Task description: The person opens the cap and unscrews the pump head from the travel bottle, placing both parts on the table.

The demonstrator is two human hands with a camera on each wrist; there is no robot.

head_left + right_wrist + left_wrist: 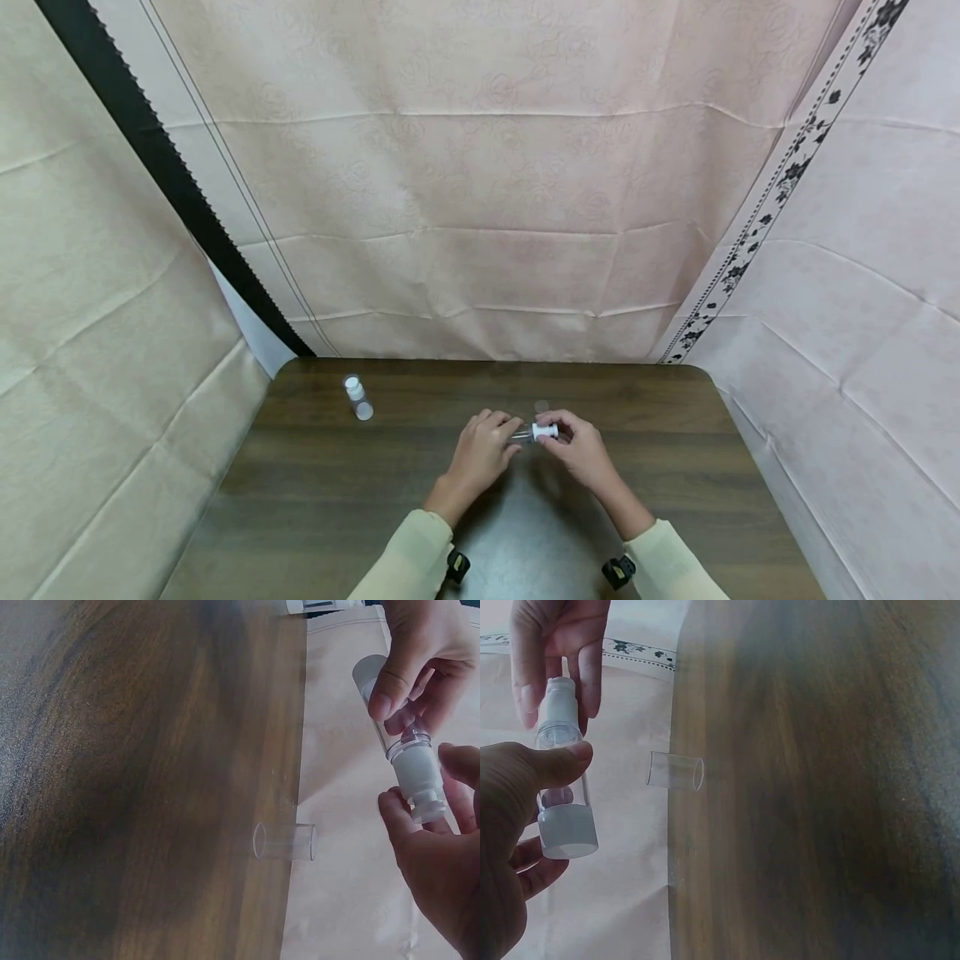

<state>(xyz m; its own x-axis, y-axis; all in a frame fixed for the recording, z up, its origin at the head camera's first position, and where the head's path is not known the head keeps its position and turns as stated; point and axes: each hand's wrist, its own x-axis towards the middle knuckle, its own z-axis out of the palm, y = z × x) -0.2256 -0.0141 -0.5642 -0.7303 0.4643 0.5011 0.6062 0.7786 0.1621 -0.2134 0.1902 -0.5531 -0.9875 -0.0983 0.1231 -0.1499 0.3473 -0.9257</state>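
Dark wood-grain table [315,500], rounded corners, enclosed on three sides by pale pink creased cloth [480,208]; one panel carries a black floral border.

Small clear plastic pump bottle with white base and white pump head [538,432] is held above the table's middle, roughly level, between both hands. Left hand [480,454] grips the clear barrel: in the left wrist view the thumb [559,761] presses across the barrel just above the white base, remaining fingers curled behind. Right hand [581,450] pinches the white pump head; in the right wrist view its fingertips [394,814] close around the white collar and nozzle.

Clear cylindrical plastic cap [675,771] lies on its side on the table, just beyond the hands, apart from the bottle, open end visible; also seen in the right wrist view [285,841].

Second small bottle with white cap [354,388] stands toward the far left of the table, with a small translucent cap [364,410] beside it, well apart from the hands.
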